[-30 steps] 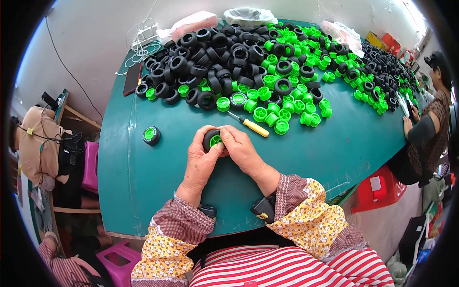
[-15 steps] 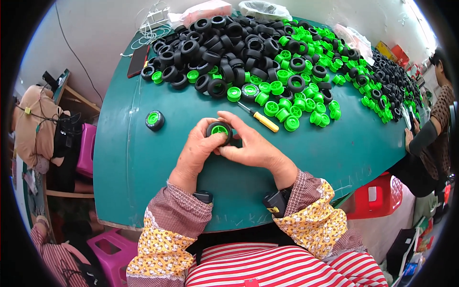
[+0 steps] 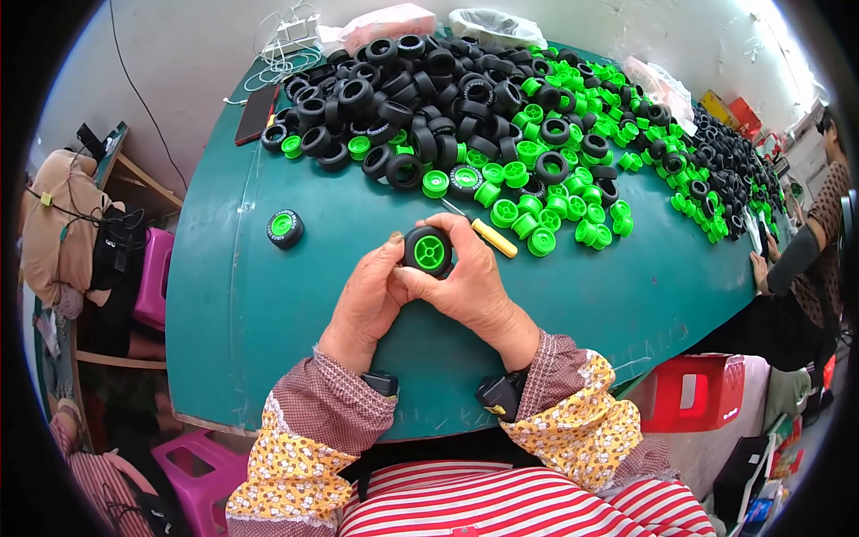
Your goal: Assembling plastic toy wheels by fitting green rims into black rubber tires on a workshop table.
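A toy wheel (image 3: 428, 253), a black rubber tyre around a green spoked rim, is held above the table with its spoked face up. My right hand (image 3: 474, 279) grips it from the right, fingers curled over the far edge and thumb along the near edge. From the left, my left hand (image 3: 365, 291) closes against the tyre's side, its thumb tip at the edge; its other fingers are partly hidden. Just beyond my right fingers lies a screwdriver (image 3: 494, 238) with a yellow handle. Another tyred wheel (image 3: 285, 228) rests alone to the left.
Black tyres (image 3: 394, 107) and green rims (image 3: 546, 201) form a large heap across the far side of the green table (image 3: 233, 340). A red stool (image 3: 693, 394) stands at right, near a co-worker's arm (image 3: 787, 259). Purple stools (image 3: 201, 474) are at left.
The wheel has turned so its spoked face shows fully. My left thumb has come off the rim to the tyre's edge, and my right hand has shifted slightly left.
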Tool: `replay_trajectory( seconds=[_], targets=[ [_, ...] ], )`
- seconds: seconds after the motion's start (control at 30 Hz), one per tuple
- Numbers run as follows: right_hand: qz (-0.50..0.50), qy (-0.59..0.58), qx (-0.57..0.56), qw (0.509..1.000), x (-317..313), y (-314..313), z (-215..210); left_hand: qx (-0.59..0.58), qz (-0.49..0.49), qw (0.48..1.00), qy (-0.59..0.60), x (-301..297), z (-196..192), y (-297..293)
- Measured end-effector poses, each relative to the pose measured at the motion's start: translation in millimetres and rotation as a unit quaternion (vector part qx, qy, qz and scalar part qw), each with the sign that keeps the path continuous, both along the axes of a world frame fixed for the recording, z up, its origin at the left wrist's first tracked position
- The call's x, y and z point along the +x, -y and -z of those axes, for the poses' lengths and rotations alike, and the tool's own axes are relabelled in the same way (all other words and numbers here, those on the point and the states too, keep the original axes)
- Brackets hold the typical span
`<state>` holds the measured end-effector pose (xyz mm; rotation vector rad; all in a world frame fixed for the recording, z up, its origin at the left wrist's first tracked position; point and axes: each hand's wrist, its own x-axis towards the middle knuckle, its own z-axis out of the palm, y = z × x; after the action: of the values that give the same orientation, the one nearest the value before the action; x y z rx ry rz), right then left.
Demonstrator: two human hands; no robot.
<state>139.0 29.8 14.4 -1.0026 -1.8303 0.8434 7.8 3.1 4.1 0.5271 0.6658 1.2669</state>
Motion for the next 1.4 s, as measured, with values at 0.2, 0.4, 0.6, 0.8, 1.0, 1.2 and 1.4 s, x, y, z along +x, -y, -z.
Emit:
replay_trajectory(
  seconds=[0.2,0.4,0.6,0.8,1.0,1.2,1.4],
  targets=[
    [-0.086,0.049,0.162,0.982,-5,2,3,-0.001,-0.006,0.997,0.078,-1,12,-2],
    [-0.103,0.111,0.163,0.975,-1,2,1,-0.109,0.015,0.992,0.064,0,-2,-2],
    [-0.108,0.161,0.162,0.967,2,-1,3,-0.052,0.044,0.99,0.127,-11,17,-8],
    [-0.062,0.112,0.158,0.979,3,-2,4,-0.08,-0.054,0.989,0.109,3,-1,-4],
    [-0.108,0.066,0.147,0.981,2,-4,6,0.005,-0.015,0.998,0.061,4,10,-1],
    [-0.073,0.049,0.147,0.985,-5,-1,9,-0.017,-0.031,0.999,0.027,-8,25,3],
    [-0.053,0.024,0.142,0.988,3,1,13,0.008,-0.023,0.998,-0.052,0,21,2]
  ],
)
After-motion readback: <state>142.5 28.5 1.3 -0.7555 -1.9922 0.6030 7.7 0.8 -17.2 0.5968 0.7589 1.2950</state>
